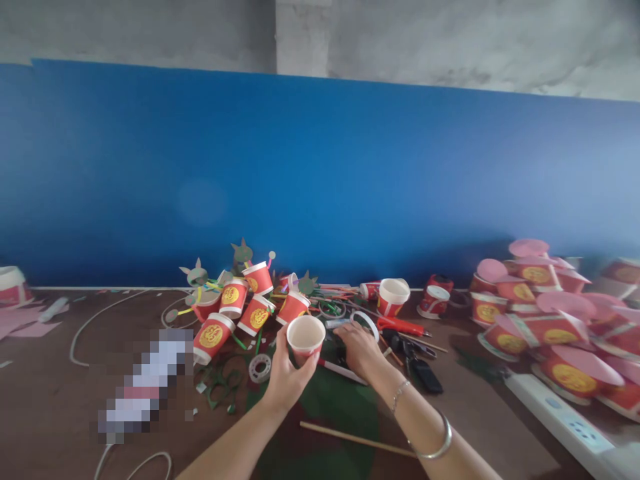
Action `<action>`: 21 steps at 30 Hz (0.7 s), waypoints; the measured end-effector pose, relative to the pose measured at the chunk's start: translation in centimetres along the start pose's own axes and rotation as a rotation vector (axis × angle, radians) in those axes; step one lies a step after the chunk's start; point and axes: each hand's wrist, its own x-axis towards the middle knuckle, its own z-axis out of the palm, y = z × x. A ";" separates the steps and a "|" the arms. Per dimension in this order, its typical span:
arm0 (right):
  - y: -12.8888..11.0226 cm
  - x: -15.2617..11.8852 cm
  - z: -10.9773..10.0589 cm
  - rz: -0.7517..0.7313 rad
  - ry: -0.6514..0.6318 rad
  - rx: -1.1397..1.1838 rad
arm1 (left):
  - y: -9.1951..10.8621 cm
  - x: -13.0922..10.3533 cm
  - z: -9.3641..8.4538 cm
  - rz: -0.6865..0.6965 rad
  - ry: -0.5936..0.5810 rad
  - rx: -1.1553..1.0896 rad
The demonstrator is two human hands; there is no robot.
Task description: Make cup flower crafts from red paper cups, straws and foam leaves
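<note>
My left hand (289, 380) is wrapped round a red and white paper cup (306, 337), held upright with its open mouth towards me. The inside of the cup is white and bare. To the right, my right hand (359, 348) reaches down among small tools with its fingers stretched forward. Its fingertips are close to a dark object I cannot make out, and nothing shows held in them. A white and red pen-like stick (345, 372) lies just below that hand. Beyond its fingers stands a white tape roll (367, 324).
Several red cups (214, 337) with paper figures lie at the left. A red glue gun (404, 326), another cup (393, 297) and a black object (426, 375) are at the right. Pink-topped cups (570, 370) and a power strip (560, 413) stand far right. A wooden stick (355, 439) lies in front.
</note>
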 end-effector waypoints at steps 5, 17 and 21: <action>0.5 -0.4 0.4 -0.035 0.008 0.010 | -0.1 0.1 0.0 -0.002 -0.005 -0.011; 1.1 -0.7 1.5 -0.160 0.162 0.096 | -0.7 0.1 0.0 -0.027 -0.011 0.021; 0.9 -0.9 1.1 -0.182 0.121 0.106 | -0.9 0.2 0.0 -0.019 0.001 0.020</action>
